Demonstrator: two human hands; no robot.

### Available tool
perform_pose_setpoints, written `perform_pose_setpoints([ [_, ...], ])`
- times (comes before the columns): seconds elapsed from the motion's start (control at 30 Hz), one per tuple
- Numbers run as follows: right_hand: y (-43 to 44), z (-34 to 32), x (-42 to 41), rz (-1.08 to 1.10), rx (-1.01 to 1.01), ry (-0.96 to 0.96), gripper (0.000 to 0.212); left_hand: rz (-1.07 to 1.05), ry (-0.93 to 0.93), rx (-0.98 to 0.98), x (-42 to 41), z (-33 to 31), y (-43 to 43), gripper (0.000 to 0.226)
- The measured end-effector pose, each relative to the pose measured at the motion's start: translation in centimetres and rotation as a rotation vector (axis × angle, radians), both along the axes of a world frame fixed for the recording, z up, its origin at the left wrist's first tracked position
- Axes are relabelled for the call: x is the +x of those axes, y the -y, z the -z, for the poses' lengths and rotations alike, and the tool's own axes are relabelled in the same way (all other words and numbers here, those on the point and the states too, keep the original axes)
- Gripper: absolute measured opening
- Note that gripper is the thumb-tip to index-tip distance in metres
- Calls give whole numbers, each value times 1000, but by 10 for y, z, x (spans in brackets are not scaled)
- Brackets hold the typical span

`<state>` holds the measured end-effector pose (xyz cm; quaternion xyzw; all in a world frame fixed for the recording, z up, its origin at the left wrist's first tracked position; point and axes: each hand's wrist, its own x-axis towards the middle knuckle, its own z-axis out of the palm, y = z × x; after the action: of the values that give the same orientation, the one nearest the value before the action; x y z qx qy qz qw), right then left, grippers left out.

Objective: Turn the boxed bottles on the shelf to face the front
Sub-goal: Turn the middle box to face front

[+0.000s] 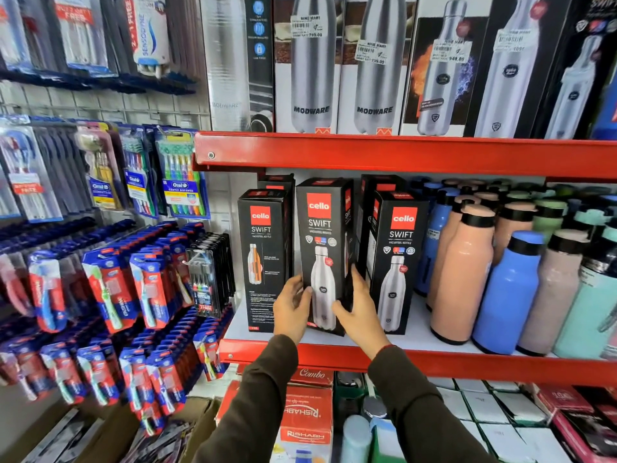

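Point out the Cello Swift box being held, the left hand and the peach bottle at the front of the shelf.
held Cello Swift box (321, 228): head view, upper front panel.
left hand (291, 307): head view, back of the hand.
peach bottle (462, 279): head view, middle of the body.

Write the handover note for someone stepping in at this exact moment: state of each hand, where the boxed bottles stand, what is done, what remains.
Left hand: gripping the middle box's lower left edge.
Right hand: gripping its lower right corner.
Middle box: at the front of the red shelf, bottle picture forward, slightly tilted.
Right box: upright, picture face forward; looks done.
Left box: shows a text-heavy panel, probably not its front; likely needs turning.
Boxes behind: faces hidden.
Left to do: square up the middle box, release, check the left one.
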<state>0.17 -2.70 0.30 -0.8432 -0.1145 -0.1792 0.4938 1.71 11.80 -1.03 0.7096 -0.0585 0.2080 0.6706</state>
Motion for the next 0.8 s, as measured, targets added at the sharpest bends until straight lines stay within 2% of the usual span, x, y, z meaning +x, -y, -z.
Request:
perform_pose_setpoints([
  [0.1,-1,4,5,14,-33,5,72,-29,27,-54,-4,2,5,37],
  [0.4,0,13,16,78,-48,-2,68,-108,17,-79,-1,8,13,36],
  [0.8,2,22,26,116,-60,-65,65,-107,-13,-57,8,15,19,36],
])
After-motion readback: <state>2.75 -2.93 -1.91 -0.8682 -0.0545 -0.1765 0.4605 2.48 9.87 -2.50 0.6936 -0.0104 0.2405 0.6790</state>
